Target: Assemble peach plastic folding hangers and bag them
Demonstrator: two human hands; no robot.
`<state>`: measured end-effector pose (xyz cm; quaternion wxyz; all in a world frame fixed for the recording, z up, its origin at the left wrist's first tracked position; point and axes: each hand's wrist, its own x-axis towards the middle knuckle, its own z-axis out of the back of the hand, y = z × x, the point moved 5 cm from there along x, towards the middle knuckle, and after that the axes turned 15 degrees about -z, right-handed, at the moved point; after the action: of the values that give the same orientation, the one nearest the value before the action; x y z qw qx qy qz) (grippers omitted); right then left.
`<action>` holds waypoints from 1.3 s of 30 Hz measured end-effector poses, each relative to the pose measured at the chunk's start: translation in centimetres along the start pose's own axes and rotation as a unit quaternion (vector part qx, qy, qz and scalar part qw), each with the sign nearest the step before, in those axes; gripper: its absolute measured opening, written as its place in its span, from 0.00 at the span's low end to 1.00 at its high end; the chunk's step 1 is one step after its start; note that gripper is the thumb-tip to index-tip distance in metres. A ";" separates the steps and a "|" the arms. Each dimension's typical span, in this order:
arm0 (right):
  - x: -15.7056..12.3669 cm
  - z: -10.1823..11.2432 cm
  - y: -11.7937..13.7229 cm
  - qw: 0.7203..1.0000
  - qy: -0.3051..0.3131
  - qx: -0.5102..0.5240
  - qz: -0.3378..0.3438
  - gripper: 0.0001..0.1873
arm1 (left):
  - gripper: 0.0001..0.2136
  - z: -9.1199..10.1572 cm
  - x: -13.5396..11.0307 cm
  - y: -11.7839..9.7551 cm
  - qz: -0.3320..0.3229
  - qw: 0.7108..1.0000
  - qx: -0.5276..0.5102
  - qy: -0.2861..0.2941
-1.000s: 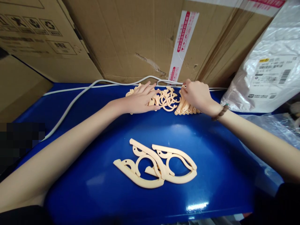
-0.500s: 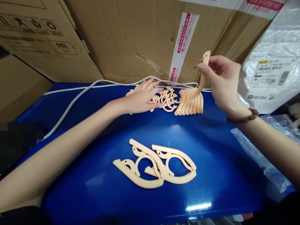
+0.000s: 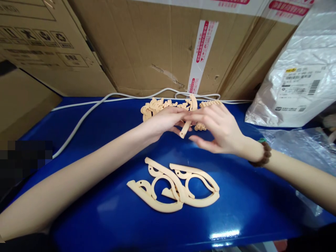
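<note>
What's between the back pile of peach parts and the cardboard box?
A white cable, lying on the blue table, as the head view shows.

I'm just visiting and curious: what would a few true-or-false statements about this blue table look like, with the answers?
1. The left hand and right hand meet on one plastic piece. True.
2. The table is red. False: it is blue.
3. Two larger peach pieces lie overlapping in front of the hands. True.
4. The bead bracelet is on the left wrist. False: it is on the right wrist.
5. A white cable runs along the table's back. True.
</note>
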<state>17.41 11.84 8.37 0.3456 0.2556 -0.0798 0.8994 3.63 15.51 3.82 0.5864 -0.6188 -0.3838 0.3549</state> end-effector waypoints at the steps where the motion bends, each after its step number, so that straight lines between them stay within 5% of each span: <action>1: 0.3 0.2 -0.9 0.998 -0.004 0.015 -0.063 0.18 | 0.09 0.1 0.1 0.0 -0.004 1.000 0.027 -0.010; 4: 0.8 0.3 -3.7 0.968 0.008 0.030 -0.250 0.21 | 0.09 -0.3 0.3 0.0 -0.023 0.996 0.092 -0.009; 6: 0.9 -0.6 -4.8 0.944 0.051 0.071 -0.318 0.25 | 0.09 -0.9 0.3 0.0 -0.056 0.992 0.117 0.007; 12: 1.4 -2.9 -6.7 0.889 0.082 0.219 -0.394 0.20 | 0.08 -1.4 0.2 0.1 -0.099 0.986 0.128 0.040; 17: 2.4 -2.8 -10.5 0.893 0.087 0.055 -0.438 0.17 | 0.14 -1.6 -0.8 0.2 -0.071 0.940 0.269 0.199; 22: 2.3 -3.5 -12.9 0.883 0.136 -0.112 -0.436 0.21 | 0.14 -2.9 -3.0 -0.9 -0.080 0.818 0.439 0.362; 25: 2.0 -4.1 -12.5 0.874 0.165 -0.184 -0.418 0.23 | 0.14 -3.6 -3.7 -1.5 -0.079 0.773 0.478 0.409; 39: 2.9 -5.2 -10.2 0.878 0.245 -0.274 -0.307 0.23 | 0.11 -3.7 -3.8 -1.1 -0.093 0.766 0.479 0.417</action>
<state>20.25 22.85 5.10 0.6690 -0.0665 -0.1532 0.7242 5.09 10.47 5.12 0.9393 -0.3054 0.0628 0.1434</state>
